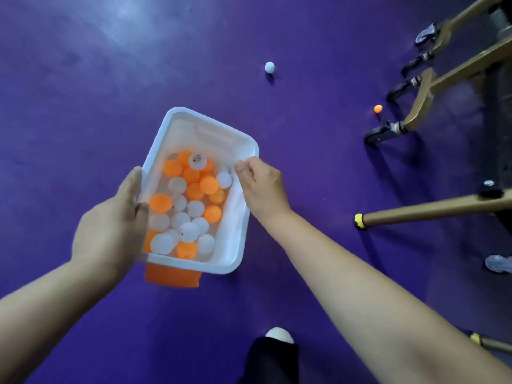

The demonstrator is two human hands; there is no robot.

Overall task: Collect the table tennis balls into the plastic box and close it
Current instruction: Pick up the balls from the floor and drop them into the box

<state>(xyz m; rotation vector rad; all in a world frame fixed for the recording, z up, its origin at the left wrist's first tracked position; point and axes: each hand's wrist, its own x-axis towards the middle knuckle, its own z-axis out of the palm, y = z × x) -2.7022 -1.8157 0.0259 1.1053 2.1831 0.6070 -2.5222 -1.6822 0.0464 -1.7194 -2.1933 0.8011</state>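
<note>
I hold a white plastic box (210, 128) over the purple floor, lid off, with several orange and white table tennis balls (188, 206) piled in its near half. My left hand (110, 225) grips its left wall, thumb inside the rim. My right hand (260, 184) is at the right rim with fingers curled; whether it holds anything is hidden. A loose white ball (269, 67) lies on the floor beyond the box. A loose orange ball (378, 108) lies to the right, close to a table's wheeled leg. An orange flap (171, 277) sticks out under the box's near end.
Gold metal table legs (443, 76) with black castors (379, 134) fill the right side. A gold leg with a yellow-capped foot (359, 220) lies lower right. My dark trouser leg and white shoe (278, 335) are at the bottom.
</note>
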